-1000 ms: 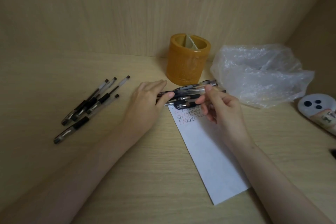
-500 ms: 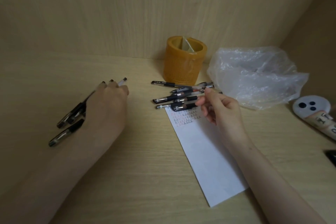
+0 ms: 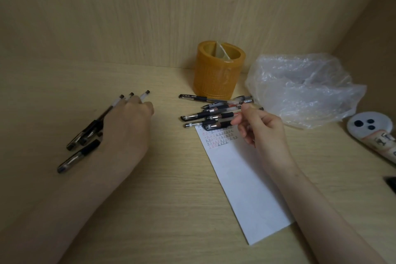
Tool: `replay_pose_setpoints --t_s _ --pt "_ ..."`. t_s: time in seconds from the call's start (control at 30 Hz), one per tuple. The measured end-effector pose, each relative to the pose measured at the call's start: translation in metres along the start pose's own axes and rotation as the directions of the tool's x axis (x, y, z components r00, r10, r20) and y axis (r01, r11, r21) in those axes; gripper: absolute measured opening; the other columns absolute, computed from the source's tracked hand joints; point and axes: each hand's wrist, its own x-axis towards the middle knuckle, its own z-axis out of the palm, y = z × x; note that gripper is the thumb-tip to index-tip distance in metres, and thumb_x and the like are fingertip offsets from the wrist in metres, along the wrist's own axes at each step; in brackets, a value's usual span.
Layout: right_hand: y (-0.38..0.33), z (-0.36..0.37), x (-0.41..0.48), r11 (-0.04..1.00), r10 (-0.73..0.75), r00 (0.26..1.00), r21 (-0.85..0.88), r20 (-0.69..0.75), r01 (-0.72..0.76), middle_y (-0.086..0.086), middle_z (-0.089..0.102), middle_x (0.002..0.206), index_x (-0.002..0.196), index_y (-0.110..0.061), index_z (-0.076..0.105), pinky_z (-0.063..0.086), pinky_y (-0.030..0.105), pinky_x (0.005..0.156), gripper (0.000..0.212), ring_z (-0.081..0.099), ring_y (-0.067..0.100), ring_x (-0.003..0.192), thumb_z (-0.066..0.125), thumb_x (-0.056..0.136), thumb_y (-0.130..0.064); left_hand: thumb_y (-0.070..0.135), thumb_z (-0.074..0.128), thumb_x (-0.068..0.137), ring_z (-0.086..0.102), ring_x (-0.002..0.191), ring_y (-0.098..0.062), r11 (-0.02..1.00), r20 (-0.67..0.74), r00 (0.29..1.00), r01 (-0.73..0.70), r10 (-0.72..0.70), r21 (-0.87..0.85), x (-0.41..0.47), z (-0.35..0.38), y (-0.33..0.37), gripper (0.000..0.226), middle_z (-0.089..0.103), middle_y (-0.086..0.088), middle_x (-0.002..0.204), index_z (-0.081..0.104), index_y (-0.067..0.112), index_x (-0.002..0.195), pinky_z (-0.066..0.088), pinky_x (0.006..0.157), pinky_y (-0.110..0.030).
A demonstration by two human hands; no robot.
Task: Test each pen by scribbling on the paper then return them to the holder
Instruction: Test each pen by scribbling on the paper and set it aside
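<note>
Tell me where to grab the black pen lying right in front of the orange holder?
Pinch the black pen across its left half, coming down from above. It lies flat on the table, that end is bare, and its right end runs among the other pens.

four pens in the left group (image 3: 89, 133), roughly seven pens in the right pile (image 3: 203, 116), one holder (image 3: 216, 75), one paper (image 3: 242, 182), one plastic bag (image 3: 300, 88).

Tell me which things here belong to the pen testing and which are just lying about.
Job: left pen group, middle pen pile, scribbled paper, orange holder.
Lying about: clear plastic bag, white-capped tube.
</note>
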Motion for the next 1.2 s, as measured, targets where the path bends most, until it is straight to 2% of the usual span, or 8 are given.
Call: replay_pose_setpoints --t_s 0.07,0.3,0.47,0.67,0.87,1.0,1.1,1.2 --pt "0.0 0.0 0.0 1.0 0.003 1.0 -0.002 0.009 -0.003 0.004 0.046 0.051 0.065 -0.011 0.066 0.03 0.013 0.043 0.041 0.038 0.005 0.043 0.049 0.098 -0.026 0.001 0.056 0.086 0.054 0.103 -0.026 1.0 0.026 1.0 0.005 -0.006 0.027 0.0 0.002 -0.001 0.024 0.059 -0.008 0.111 0.064 0.013 0.106 0.044 0.086 -0.034" --pt "0.0 0.002 0.0 1.0 0.008 1.0 0.01 0.015 -0.008 0.004 0.046 0.05 0.064 -0.011 0.066 0.03 0.013 0.042 0.041 0.037 0.005 0.042 0.049 0.098 -0.025 -0.004 0.051 0.087 0.049 0.098 -0.031 0.999 0.021 0.999 0.042 -0.042 -0.019 0.003 0.003 -0.006 0.025 0.05 -0.014 0.113 0.063 0.007 0.107 0.043 0.072 -0.036" --pt "0.002 0.002 0.001 1.0 0.008 1.0 0.012 0.023 -0.008 0.002 0.046 0.048 0.062 -0.013 0.067 0.03 0.013 0.042 0.042 0.037 0.006 0.041 0.049 0.098 -0.025 -0.016 0.053 0.078 0.055 0.093 -0.032 0.959 -0.016 1.0 -0.012 0.008 -0.282 0.004 0.005 -0.006 0.033 0.05 -0.016 0.112 0.064 0.005 0.102 0.044 0.074 -0.036" --pt "0.002 0.003 0.0 1.0 0.026 0.998 0.007 0.059 -0.027 0.002 0.046 0.047 0.064 -0.007 0.066 0.03 0.013 0.041 0.041 0.037 0.005 0.04 0.049 0.098 -0.023 -0.007 0.062 0.075 0.057 0.078 0.002 0.789 -0.141 0.986 -0.155 0.087 -0.595 -0.005 0.0 0.019 0.033 0.044 0.006 0.099 0.056 0.024 0.083 0.045 0.061 -0.019" --pt "0.002 0.011 -0.007 0.997 0.072 0.96 -0.034 0.27 -0.065 0.002 0.05 0.05 0.071 -0.007 0.068 0.031 0.014 0.044 0.036 0.038 0.008 0.043 0.055 0.092 -0.032 0.0 0.07 0.073 0.061 0.085 -0.001 0.566 -0.009 0.999 -0.032 0.044 -0.824 -0.011 -0.012 0.033 0.032 0.054 0.011 0.094 0.057 0.03 0.072 0.053 0.08 -0.03" --pt "0.003 0.018 -0.018 0.984 0.078 0.894 -0.178 0.442 0.002 0.013 0.051 0.058 0.078 -0.01 0.068 0.034 0.025 0.055 0.036 0.044 0.015 0.055 0.072 0.075 -0.046 0.006 0.071 0.074 0.061 0.087 -0.004 0.54 0.014 0.999 -0.015 0.05 -0.841 -0.013 -0.016 0.036 0.026 0.062 0.007 0.09 0.06 0.029 0.071 0.05 0.084 -0.03" --pt "0.001 0.019 -0.021 0.98 0.091 0.851 -0.196 0.517 0.014 0.007 0.048 0.059 0.073 -0.014 0.065 0.034 0.02 0.054 0.018 0.044 0.015 0.055 0.074 0.08 -0.028 0.002 0.07 0.073 0.061 0.087 -0.003 0.456 -0.043 0.999 -0.042 0.008 -0.889 -0.013 -0.02 0.038 0.029 0.062 0.003 0.091 0.059 0.029 0.071 0.049 0.078 -0.026" --pt "-0.004 0.017 -0.02 0.996 0.04 0.878 -0.084 0.478 0.0 0.005 0.05 0.053 0.071 -0.003 0.06 0.034 0.014 0.05 0.026 0.043 0.007 0.047 0.061 0.091 -0.018 0.006 0.068 0.079 0.061 0.097 -0.005 0.245 -0.028 0.999 -0.021 -0.027 -0.969 -0.016 -0.024 0.042 0.023 0.061 0.003 0.104 0.059 0.025 0.088 0.056 0.076 -0.035"
